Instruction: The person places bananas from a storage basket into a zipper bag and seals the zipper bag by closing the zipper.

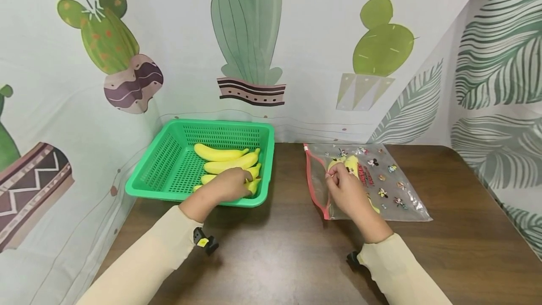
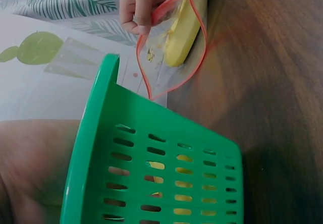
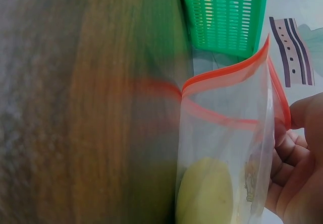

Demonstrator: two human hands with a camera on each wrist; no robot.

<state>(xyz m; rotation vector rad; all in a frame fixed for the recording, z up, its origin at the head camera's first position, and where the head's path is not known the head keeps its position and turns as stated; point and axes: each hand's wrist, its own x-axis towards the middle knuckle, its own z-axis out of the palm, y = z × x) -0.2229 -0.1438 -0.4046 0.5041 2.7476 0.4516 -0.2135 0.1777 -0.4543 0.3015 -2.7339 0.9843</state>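
Note:
Inside a green plastic basket (image 1: 139,187), several yellow bananas (image 1: 220,155) lie side by side. My left hand (image 1: 230,185) reaches over the near rim and grips the nearest banana (image 1: 253,186) by its right end; in the left wrist view the basket wall hides the fingers. At the right, my right hand (image 1: 349,192) pinches the upper edge of a clear zip bag (image 1: 398,178) with red trim and cartoon prints. Its mouth gapes toward the basket, as the right wrist view shows. A yellow banana (image 2: 185,32) is visible inside the bag.
Both basket and bag stand on a dark brown wooden table (image 1: 271,258). A white cloth (image 1: 313,60) printed with cacti and leaves hangs behind it. Bare tabletop separates the basket from the bag.

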